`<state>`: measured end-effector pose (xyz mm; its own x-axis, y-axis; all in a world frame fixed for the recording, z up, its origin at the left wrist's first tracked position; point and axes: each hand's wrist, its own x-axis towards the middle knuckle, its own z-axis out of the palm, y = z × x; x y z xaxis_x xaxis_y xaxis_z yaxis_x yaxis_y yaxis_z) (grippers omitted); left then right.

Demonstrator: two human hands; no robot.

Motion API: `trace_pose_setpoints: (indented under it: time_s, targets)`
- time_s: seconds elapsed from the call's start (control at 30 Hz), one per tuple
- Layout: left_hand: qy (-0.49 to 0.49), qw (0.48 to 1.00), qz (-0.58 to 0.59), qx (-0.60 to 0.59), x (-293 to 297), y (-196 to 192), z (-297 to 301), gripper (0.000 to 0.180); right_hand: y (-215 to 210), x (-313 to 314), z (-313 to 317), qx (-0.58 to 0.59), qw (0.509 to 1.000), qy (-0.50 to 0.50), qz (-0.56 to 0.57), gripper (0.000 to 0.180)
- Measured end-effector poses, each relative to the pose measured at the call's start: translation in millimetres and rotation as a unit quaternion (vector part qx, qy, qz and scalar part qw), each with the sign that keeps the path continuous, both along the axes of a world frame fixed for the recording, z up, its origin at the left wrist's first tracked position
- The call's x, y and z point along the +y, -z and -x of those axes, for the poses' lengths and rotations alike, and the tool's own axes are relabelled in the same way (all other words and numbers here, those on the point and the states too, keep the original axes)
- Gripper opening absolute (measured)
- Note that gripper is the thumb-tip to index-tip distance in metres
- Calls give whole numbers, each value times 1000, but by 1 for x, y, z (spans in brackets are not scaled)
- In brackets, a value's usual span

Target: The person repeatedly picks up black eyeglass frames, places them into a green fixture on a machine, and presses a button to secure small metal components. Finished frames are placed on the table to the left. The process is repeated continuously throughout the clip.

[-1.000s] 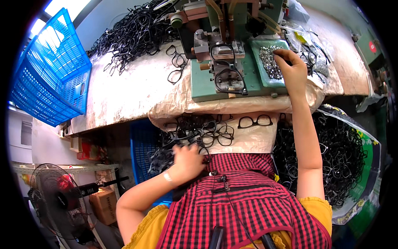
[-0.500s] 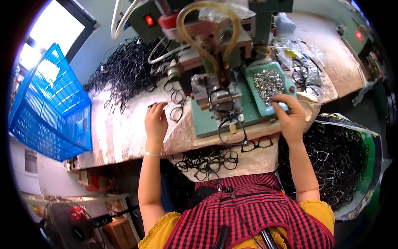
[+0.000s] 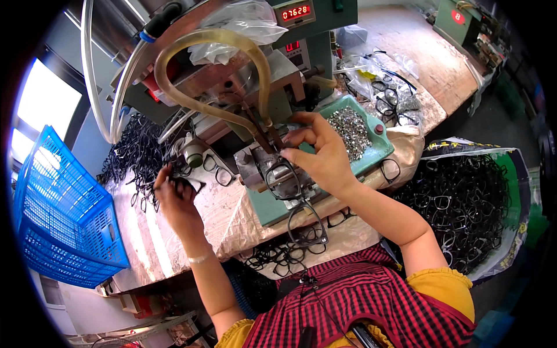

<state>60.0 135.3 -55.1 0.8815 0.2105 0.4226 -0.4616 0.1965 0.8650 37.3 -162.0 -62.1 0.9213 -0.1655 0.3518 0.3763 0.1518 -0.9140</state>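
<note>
- Right hand (image 3: 322, 153): fingertips pinched at the clamp of the green press machine (image 3: 272, 174), touching a black spectacle frame (image 3: 287, 180) seated there; whether a small part is held in the pinch cannot be told.
- Left hand (image 3: 174, 197): closed on another black spectacle front (image 3: 187, 184), over the covered desk (image 3: 174, 232), left of the machine.
- Green tray of small metal parts (image 3: 354, 127): just right of the right hand.
- Pile of black frames (image 3: 136, 159): far left on the desk.
- Blue plastic crate (image 3: 58, 214): at the desk's left edge.
- Sack of frames (image 3: 464, 203): right, below the desk.
</note>
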Motion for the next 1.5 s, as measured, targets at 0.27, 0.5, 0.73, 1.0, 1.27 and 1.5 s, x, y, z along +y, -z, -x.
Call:
trace_pose_setpoints:
  time_s: [0.27, 0.5, 0.73, 1.0, 1.27, 1.5]
  targets:
    - [-66, 950, -175, -249, -99, -65, 30, 9, -21, 14, 21, 44, 998, -9, -54, 51]
    - [45, 805, -473, -355, -121, -26, 48, 27, 18, -66, -7, -20, 872, 171, 459, 27]
    - [98, 796, -485, -347, -116, -20, 41, 19, 89, -118, -15, -35, 817, 271, 508, 14]
    - [-147, 877, -372, -268, -122, 45, 94, 24, 89, -118, -16, -45, 820, 295, 489, 12]
    - [106, 565, -818, 23, -105, 217, 141, 61, 86, -118, -18, -40, 715, 300, 631, 21]
    - [56, 583, -807, 70, -53, 175, 181, 73, 88, -118, -23, -77, 780, 308, 539, 13]
